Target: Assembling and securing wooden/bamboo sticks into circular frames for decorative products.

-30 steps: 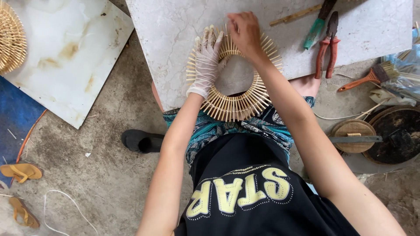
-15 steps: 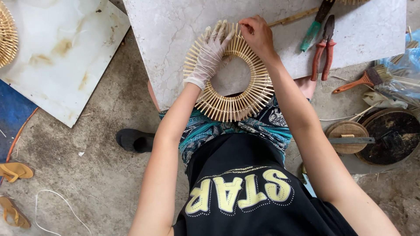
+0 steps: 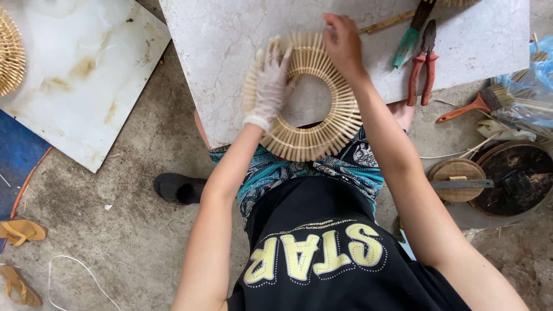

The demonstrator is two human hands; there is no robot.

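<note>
A ring made of many short pale bamboo sticks (image 3: 314, 141) lies on a white marble slab (image 3: 224, 52) resting over my lap. My left hand (image 3: 271, 86), in a thin white glove, lies flat on the ring's left side and presses it down. My right hand (image 3: 343, 43), bare, pinches the ring's upper right edge with curled fingers. The ring's near edge overhangs the slab above my patterned trousers.
Red-handled pliers (image 3: 423, 66), a green-handled tool (image 3: 410, 34) and a thin stick lie on the slab's right part. A brush (image 3: 478, 103), a blue bag, a round wooden lid (image 3: 458, 178) and a dark pan (image 3: 518, 175) sit at right. Another slab (image 3: 75, 75) and sandals (image 3: 23, 230) lie at left.
My right hand has shifted rightward along the ring's top edge. My gloved left hand stays flat on the left side. The view has tilted slightly.
</note>
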